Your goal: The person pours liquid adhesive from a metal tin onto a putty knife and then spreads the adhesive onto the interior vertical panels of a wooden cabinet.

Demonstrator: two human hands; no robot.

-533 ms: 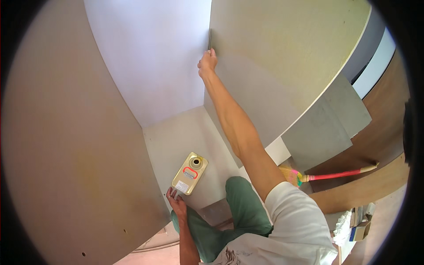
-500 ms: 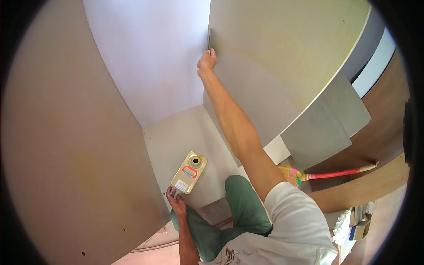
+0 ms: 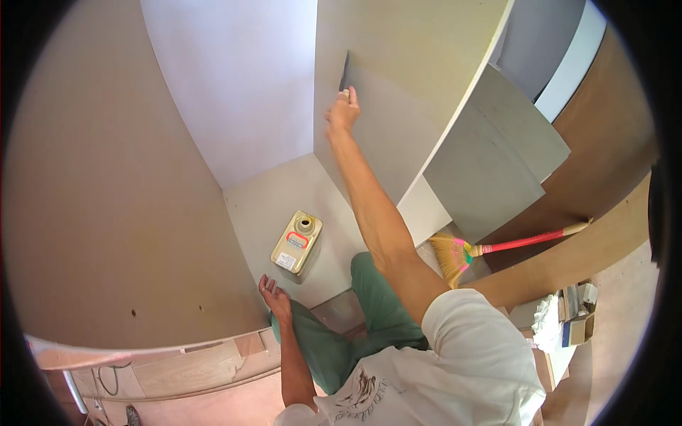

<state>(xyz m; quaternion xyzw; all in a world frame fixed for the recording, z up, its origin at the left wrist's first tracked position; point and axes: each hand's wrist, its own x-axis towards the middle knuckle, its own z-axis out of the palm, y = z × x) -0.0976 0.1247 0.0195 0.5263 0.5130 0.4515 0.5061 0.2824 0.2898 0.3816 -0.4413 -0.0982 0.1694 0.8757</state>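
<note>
My right arm reaches far forward, and my right hand (image 3: 344, 113) is closed round the handle of a scraper (image 3: 345, 72). Its thin dark blade points up and lies at the face of the pale right-hand panel (image 3: 405, 92); whether the edge touches cannot be told. Down by my knee, my left hand (image 3: 276, 299) hangs with its fingers apart, nothing visible in them. Just beyond it a gold metal can (image 3: 289, 243) with a red handle stands upright on the pale base board (image 3: 259, 202), its round mouth uncapped.
A tall panel (image 3: 106, 192) walls the left side, and a whitish back panel (image 3: 234, 85) closes the far end. To the right lie grey boards (image 3: 490, 156), a red-handled broom (image 3: 522, 241) and a small box of odds and ends (image 3: 579, 328).
My right hand and the scraper have come away from the back corner, rightward across the side panel. The view has shifted, showing more floor at lower left. My left hand stays near the can.
</note>
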